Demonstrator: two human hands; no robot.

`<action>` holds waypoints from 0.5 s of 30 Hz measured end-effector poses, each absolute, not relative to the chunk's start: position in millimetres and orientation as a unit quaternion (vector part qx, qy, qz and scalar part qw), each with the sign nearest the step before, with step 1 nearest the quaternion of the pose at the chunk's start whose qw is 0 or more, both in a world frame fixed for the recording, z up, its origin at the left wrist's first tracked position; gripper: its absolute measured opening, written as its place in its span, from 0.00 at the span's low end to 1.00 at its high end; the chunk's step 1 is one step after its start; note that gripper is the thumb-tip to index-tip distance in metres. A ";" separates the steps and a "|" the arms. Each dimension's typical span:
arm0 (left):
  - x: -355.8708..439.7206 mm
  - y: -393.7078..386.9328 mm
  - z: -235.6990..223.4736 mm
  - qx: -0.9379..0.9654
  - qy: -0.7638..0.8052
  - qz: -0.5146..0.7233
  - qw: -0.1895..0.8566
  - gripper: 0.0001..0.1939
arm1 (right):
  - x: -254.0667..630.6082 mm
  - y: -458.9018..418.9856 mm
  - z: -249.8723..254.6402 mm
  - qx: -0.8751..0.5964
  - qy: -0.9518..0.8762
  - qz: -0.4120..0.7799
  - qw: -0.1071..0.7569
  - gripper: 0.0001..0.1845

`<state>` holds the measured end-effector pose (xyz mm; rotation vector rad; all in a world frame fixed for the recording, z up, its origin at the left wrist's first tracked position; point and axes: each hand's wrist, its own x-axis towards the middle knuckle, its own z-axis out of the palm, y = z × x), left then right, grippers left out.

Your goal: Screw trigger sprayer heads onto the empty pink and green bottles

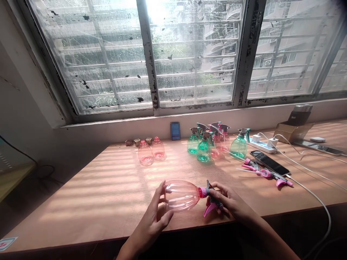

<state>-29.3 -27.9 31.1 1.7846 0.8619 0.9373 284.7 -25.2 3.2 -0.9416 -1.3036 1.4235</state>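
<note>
A clear pink spray bottle lies on its side between my hands, close to the table's front edge. My left hand is wrapped around its base end, thumb in front and fingers behind. At the other end, my right hand grips the grey and pink spray head, whose pink collar sits on the bottle's neck. The fingertips of the right hand are partly hidden behind the spray head. Two pink bottles without heads stand upright farther back on the left.
Green and pink bottles with spray heads stand at the back. Loose pink spray heads lie on the right beside a phone. A power strip with white cables, a cardboard box and a small blue-screened device are along the wall.
</note>
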 end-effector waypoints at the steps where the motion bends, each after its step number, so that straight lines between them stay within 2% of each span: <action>1: -29.0 -28.6 31.5 0.727 0.343 0.377 0.460 0.39 | 284.5 -25.8 4.1 -0.386 -0.534 0.583 0.475 0.19; 7: -24.9 -31.1 34.4 0.746 0.339 0.374 0.435 0.45 | 284.1 -27.7 7.5 -0.390 -0.550 0.571 0.468 0.20; 15: -24.0 -27.6 34.1 0.754 0.345 0.375 0.415 0.43 | 282.7 -30.1 12.4 -0.409 -0.537 0.575 0.461 0.22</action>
